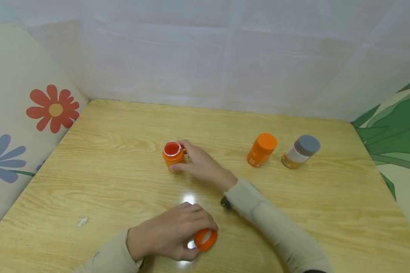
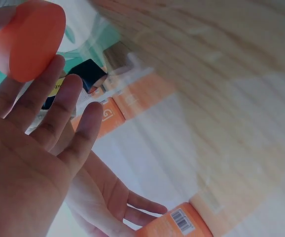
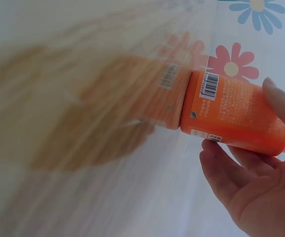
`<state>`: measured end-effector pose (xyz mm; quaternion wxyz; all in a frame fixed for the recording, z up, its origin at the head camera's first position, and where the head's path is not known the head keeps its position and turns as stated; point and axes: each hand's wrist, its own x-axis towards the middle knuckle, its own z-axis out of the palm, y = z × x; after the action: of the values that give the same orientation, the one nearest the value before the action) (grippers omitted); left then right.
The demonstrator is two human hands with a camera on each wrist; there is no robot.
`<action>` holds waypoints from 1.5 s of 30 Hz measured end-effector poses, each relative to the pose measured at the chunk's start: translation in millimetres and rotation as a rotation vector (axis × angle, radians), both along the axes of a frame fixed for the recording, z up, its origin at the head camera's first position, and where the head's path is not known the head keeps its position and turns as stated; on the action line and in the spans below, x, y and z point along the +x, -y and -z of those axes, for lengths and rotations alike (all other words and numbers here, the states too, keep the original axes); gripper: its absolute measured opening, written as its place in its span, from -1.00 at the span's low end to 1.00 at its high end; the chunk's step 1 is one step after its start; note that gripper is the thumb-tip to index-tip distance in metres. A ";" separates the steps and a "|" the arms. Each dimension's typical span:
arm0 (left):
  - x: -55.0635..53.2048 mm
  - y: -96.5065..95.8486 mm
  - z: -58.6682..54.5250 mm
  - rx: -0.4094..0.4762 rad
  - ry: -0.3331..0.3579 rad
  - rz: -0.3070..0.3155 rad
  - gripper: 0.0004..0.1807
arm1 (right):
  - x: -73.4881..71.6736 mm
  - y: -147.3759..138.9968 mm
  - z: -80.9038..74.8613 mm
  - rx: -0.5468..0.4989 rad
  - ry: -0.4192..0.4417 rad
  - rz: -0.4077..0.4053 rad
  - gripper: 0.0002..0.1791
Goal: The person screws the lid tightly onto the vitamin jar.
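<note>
An uncapped orange bottle (image 1: 172,155) stands upright on the table, its red inside visible through a mouth with a ragged whitish rim. My right hand (image 1: 201,161) holds it from the right side, thumb toward the front and fingers behind. In the right wrist view, the bottle (image 3: 231,111) shows a barcode and small print between thumb and fingers. Nearer the front, my left hand (image 1: 174,229) pinches a round orange cap (image 1: 206,239) between thumb and fingers, tipped on its edge. The left wrist view shows the cap's (image 2: 31,39) smooth face, with the other fingers fairly straight.
To the right stand an orange-capped orange bottle (image 1: 261,150) and a jar with a grey lid (image 1: 300,151). A small whitish mark (image 1: 82,221) lies on the wooden table (image 1: 116,129) at left. A white sheet (image 1: 191,57) hangs behind the table.
</note>
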<state>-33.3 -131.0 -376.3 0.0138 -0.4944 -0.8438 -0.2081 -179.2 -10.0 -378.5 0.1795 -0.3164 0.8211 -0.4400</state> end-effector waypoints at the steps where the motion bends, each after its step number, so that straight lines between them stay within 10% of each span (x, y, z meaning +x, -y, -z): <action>1: -0.1 -0.3 -0.1 -0.001 0.002 0.000 -0.46 | 0.3 -1.4 0.0 -0.001 0.005 0.004 -0.24; 45: -4.5 -1.1 1.4 0.062 0.030 -0.054 -0.47 | 47.3 -83.5 -5.2 0.036 0.038 0.103 -0.29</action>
<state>-37.8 -129.9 -377.6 0.0221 -0.4676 -0.8502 -0.2408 -131.9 73.5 -373.3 0.1776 -0.2619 0.8405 -0.4398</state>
